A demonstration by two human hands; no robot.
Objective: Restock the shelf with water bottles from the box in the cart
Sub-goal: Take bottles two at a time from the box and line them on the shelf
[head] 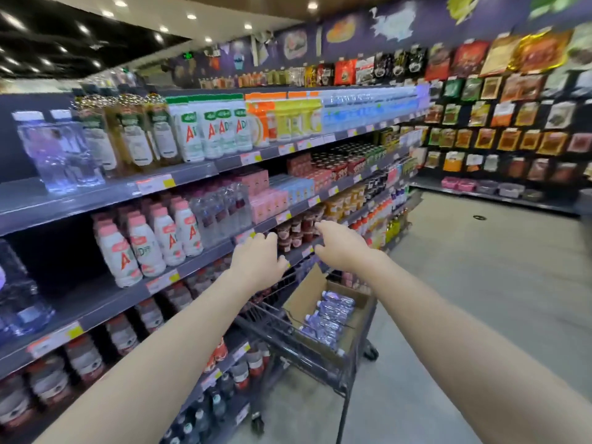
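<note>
While left hand [259, 262], right hand [339, 248] hover empty, slack-fingered, one box [304, 293] (bottles [330, 315] blurred) sits in one cart [267, 317].

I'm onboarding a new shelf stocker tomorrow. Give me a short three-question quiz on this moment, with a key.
1. True or false: the left hand already grips a water bottle.
2. Where do the water bottles for restocking lie? A) in a cardboard box inside the cart; B) in a plastic crate on the floor; C) loose on the cart's wire bottom.
3. Fill in: the drinks shelf stands on the person's ___ side.
Key: 1 false, it and the right hand both hold nothing; 2 A; 3 left.
</note>
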